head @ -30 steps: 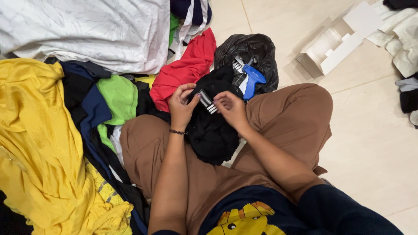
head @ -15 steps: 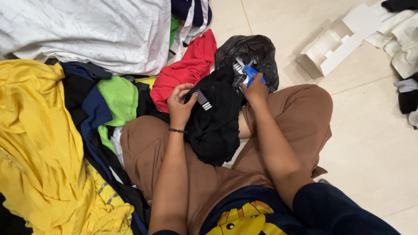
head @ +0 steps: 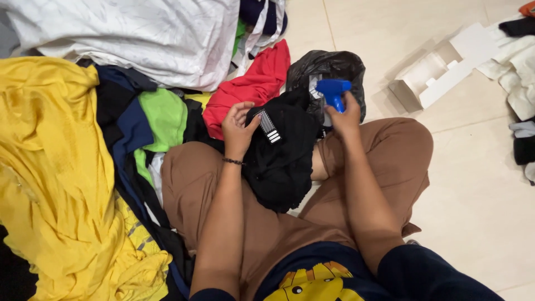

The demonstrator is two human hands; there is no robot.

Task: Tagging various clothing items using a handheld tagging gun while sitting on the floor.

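Note:
My left hand [head: 238, 129] grips a black garment [head: 281, 159] that lies across my lap, fingers beside its striped black-and-white label [head: 270, 127]. My right hand [head: 345, 117] is closed on the handle of a blue tagging gun [head: 333, 92], lifted upright just above a black plastic bag [head: 329, 69]. The gun sits to the right of the garment, a short way from the label.
Piled clothes lie at my left: a yellow cloth [head: 50, 167], green [head: 164, 117], navy, a red garment [head: 253, 89] and a white sheet [head: 128, 33]. An open white cardboard box [head: 437, 69] and more clothes [head: 518, 72] lie on the tiled floor at right.
My right hand left the label, reached to the black bag, took hold of the blue tagging gun and lifted it upright. My left hand kept hold of the black garment.

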